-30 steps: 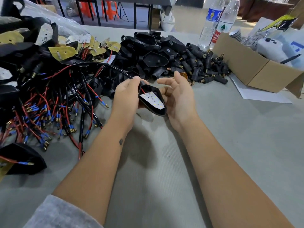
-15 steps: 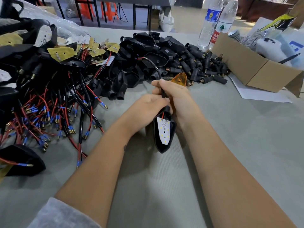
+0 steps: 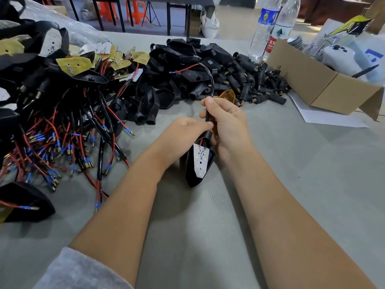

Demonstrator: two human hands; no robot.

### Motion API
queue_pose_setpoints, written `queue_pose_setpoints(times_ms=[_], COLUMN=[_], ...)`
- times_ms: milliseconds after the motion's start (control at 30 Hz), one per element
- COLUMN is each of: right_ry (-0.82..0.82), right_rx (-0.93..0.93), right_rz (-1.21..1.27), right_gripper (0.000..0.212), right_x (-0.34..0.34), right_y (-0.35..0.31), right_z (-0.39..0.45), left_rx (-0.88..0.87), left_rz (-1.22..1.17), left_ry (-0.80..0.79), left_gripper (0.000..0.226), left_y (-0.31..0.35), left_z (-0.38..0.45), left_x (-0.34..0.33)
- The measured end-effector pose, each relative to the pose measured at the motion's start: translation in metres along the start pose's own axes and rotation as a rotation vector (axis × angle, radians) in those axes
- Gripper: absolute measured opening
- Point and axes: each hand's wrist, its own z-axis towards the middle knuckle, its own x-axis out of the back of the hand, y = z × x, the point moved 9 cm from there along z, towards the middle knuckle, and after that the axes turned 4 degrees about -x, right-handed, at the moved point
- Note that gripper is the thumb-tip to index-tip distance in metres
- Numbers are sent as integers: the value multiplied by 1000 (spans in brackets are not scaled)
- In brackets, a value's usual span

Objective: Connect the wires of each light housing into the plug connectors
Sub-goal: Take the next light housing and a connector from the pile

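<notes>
A black light housing (image 3: 190, 174) with a white LED board (image 3: 201, 160) hangs point-down at the table's middle. My left hand (image 3: 183, 134) grips its neck from the left. My right hand (image 3: 227, 124) is closed around the black sheathed wire (image 3: 211, 82) that rises from the neck and arcs up and left, ending in a red lead with a blue tip (image 3: 183, 69). A pile of black plug connectors (image 3: 250, 84) with brass ends lies behind my hands. An orange lens (image 3: 228, 95) sits just beyond my right thumb.
At the left is a heap of wired housings (image 3: 62, 113) with red and black leads. Empty black housings (image 3: 187, 57) are piled at the back centre. A cardboard box (image 3: 325, 86) stands at the right on a white paper (image 3: 325, 118), with two water bottles (image 3: 268, 28) behind it.
I lifted the housing out of the pile, turned it point-down and brought it nearer. My right hand, open a second ago, closed on its wire, which now arcs free of the heap.
</notes>
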Motion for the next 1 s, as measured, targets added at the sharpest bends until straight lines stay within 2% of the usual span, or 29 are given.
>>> queue_pose_setpoints(times_ms=[67, 167, 300, 400, 533, 633, 800, 1000], right_ry=[28, -21, -265, -429, -542, -559, -482, -507], right_rx=[12, 27, 0, -62, -60, -28, -2, 5], right_rz=[-22, -78, -250, -402, -537, -555, -558, -645], right_gripper=[16, 14, 19, 17, 24, 21, 21, 18], right_x=[2, -1, -22, -39, -51, -53, -47, -46], right_y=[0, -2, 2, 15, 25, 21, 19, 22], right_z=[2, 5, -2, -12, -22, -24, -17, -16], left_rx=[11, 18, -7, -14, -96, -126, -152, -233], left_rz=[52, -1, -216, -494, -703, -653, -602, -751], left_ry=[52, 246, 451, 556, 631, 640, 586, 685], left_gripper=[38, 36, 47, 48, 34, 24, 21, 26], left_y=[-2, -4, -5, -10, -11, -10, -7, -4], left_z=[2, 4, 2, -1, -4, -4, -2, -5], left_x=[6, 22, 48, 66, 76, 79, 76, 86])
